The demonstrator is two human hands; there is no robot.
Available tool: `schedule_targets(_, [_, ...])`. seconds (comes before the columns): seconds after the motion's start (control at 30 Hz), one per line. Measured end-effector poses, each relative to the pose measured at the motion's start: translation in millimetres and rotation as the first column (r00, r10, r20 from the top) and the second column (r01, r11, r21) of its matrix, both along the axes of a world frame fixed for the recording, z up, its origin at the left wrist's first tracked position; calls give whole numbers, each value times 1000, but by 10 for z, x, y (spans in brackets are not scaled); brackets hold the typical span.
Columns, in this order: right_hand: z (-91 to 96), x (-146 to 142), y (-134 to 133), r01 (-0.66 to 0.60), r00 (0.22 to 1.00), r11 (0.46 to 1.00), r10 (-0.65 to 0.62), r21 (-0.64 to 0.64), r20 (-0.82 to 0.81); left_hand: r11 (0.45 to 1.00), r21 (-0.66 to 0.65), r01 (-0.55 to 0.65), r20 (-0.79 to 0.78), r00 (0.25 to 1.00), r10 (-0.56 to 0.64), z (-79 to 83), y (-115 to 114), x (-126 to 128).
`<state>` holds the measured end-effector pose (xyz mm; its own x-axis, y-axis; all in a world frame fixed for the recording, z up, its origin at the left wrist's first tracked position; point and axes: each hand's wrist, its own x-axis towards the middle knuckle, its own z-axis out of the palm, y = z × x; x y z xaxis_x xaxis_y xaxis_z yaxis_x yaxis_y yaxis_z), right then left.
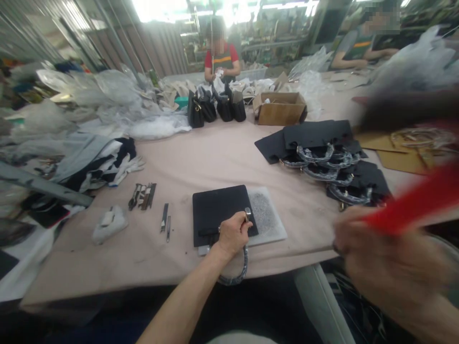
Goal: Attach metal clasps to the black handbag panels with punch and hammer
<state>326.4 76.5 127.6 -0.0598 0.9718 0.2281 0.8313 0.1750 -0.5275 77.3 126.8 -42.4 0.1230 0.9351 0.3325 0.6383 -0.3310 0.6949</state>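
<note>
My left hand point(234, 234) is closed around a short metal punch point(247, 213), whose round top shows above the fingers. The punch stands over a flat black bag panel point(218, 205). Under the panel lies a speckled pale slab point(267, 215), which sticks out on the right. From the panel's near edge a plastic-wrapped bag handle point(244, 267) loops toward me. At the right my right hand point(390, 267), smeared by motion, grips a raised hammer by its red handle point(412, 200). The hammer's dark head is blurred above. The punch's lower tip is hidden by my fingers.
Several black panels with wrapped handles point(322, 157) are piled at the right. Slim metal tools point(166, 222) lie left of the slab. Farther back stand black bags point(215, 105) and a cardboard box point(281, 107). Two people sit beyond the table point(161, 162).
</note>
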Motion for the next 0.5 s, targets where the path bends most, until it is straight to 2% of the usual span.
schedule_targets(0.1, [-218,-45,25,-177,976,968,196,-180,99,1000,17,21,-25,999,-20,-10,22,11])
schedule_targets(0.17, [-298,-25,62,-204,965,923,246,-328,94,999,25,23,-20,1000,-22,-19,38,19])
schedule_targets(0.2, [-325,-11,82,-214,968,894,249,-393,40,999,27,20,-8,1000,-20,-21,44,23])
schedule_targets(0.3, [-439,2,142,-253,956,810,127,-530,-263,1000,19,25,23,999,-26,-6,48,37])
schedule_targets(0.4, [-695,-14,229,-271,842,720,-144,-639,-519,999,-6,34,38,999,-34,12,38,51])
schedule_targets(0.47, [-917,9,329,-265,755,688,-288,-676,-589,1000,-26,17,53,998,-16,9,32,53])
schedule_targets(0.5, [-1025,39,395,-231,749,693,-322,-683,-580,999,-35,8,58,998,-6,5,32,51])
